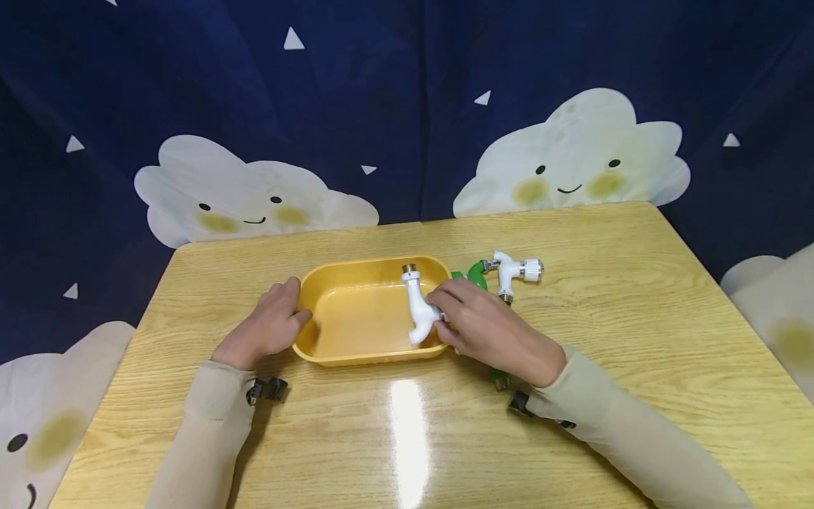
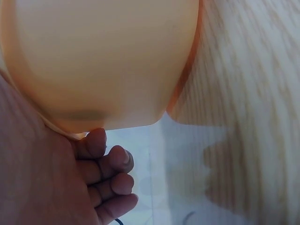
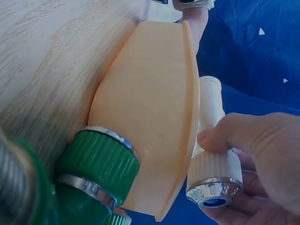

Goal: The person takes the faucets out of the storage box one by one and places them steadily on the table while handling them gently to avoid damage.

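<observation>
A yellow plastic basin [image 1: 356,325] stands on the table. At its left end my left hand [image 1: 273,319] grips the rim, thumb over the inner side; in the left wrist view the curled fingers [image 2: 123,183] show beside the basin wall [image 2: 108,61]. My right hand [image 1: 486,325] holds a white tap [image 1: 417,307] by its ribbed knob [image 3: 213,164], over the basin's right end. The tap's brass threaded end points away from me and its spout toward me. Part of the knob is hidden by the fingers in the head view.
Right of the basin lie a second white tap [image 1: 506,270] with a ribbed knob and green taps [image 1: 477,274], partly hidden behind my right hand. One green knob [image 3: 101,164] is close to the basin's outer wall. A dark blue curtain [image 1: 407,106] with clouds hangs behind the table [image 1: 636,318].
</observation>
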